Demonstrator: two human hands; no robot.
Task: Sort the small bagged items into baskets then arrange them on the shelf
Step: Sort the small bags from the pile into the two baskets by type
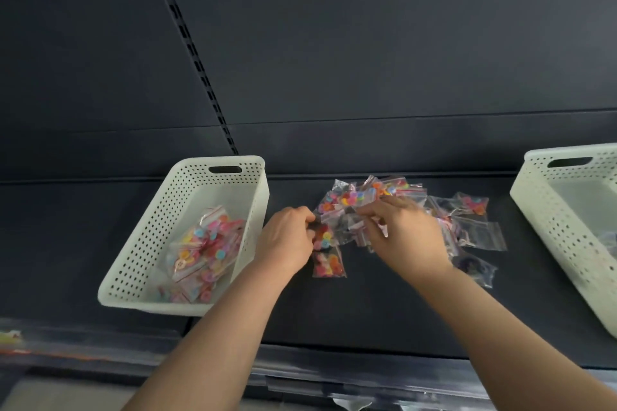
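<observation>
In the lower left of the frame, a white perforated plastic basket (143,237) sits at an angle on a dark shelf (367,307). It holds a heap of bagged colourful buttons (203,250). Just right of the basket, the left hand (287,237) curls its fingers and pinches a single bag (323,238). That bag is at the left edge of a loose pile of small clear zip bags (374,192) in the middle of the shelf. The right hand (405,233) lies over the pile with its fingers bent down into it, hiding the bags beneath. Motion blur makes it impossible to tell whether this hand grasps anything. At the right edge, a second white perforated basket (554,220) is cut off, its contents barely visible. A dark back panel (367,43) fills the upper frame.
</observation>
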